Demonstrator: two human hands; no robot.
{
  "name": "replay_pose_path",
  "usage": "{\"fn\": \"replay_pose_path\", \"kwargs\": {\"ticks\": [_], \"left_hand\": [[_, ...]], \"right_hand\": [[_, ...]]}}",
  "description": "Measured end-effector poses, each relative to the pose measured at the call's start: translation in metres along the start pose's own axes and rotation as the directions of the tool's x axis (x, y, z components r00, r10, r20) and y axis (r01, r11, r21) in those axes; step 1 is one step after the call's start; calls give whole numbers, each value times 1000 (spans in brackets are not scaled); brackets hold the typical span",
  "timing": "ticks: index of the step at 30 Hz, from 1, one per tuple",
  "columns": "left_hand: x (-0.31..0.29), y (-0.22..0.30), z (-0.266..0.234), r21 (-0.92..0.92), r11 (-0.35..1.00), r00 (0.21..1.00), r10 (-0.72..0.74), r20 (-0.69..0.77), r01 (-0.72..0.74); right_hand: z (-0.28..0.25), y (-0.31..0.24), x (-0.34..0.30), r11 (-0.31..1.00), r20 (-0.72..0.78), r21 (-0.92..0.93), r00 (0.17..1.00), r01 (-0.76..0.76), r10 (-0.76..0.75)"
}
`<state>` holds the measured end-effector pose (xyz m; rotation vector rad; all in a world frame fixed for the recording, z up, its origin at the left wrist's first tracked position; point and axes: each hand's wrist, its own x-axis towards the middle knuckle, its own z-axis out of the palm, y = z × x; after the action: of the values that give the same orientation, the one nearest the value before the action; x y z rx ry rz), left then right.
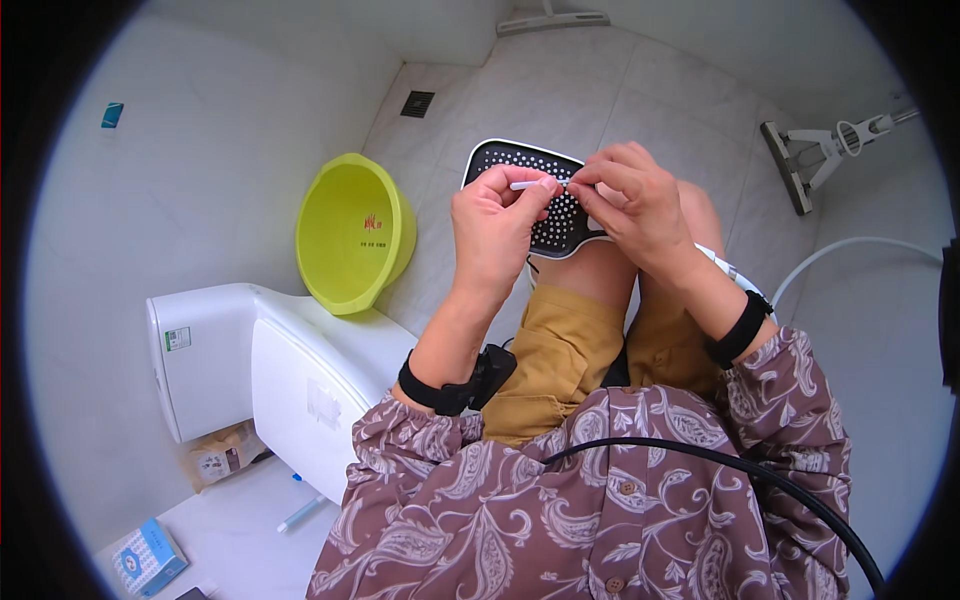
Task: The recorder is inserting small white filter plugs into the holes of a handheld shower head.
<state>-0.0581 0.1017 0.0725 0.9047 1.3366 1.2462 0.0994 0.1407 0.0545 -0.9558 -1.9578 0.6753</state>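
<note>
A square shower head with a black face dotted with pale nozzles rests against my legs. Above it my left hand pinches a thin white stick, which points toward my right hand. My right thumb and finger are closed at the stick's far end, where a small narrow tip shows between the fingertips. Whether the tip touches the nozzles I cannot tell. The shower head's handle runs under my right wrist to a white hose.
A yellow-green basin leans by a white toilet at the left. Squeegee mops stand at the right and the far wall. A floor drain lies ahead. A blue box sits at lower left. A black cable crosses my torso.
</note>
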Motion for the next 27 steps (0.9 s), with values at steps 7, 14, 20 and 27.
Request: {"fn": "replay_pose_path", "kwargs": {"ticks": [7, 14, 20, 27], "left_hand": [[-1, -1, -2, 48, 998, 998, 29, 58, -32], [-3, -4, 0, 8, 998, 995, 65, 76, -66], [2, -10, 3, 70, 984, 985, 162, 51, -165], [3, -10, 2, 95, 988, 990, 111, 90, -120]], "right_hand": [[2, 4, -1, 990, -20, 91, 994, -106, 108], [5, 11, -2, 988, 31, 139, 998, -66, 62], [5, 12, -1, 993, 56, 113, 998, -47, 41], [6, 13, -1, 992, 57, 97, 996, -81, 75]]}}
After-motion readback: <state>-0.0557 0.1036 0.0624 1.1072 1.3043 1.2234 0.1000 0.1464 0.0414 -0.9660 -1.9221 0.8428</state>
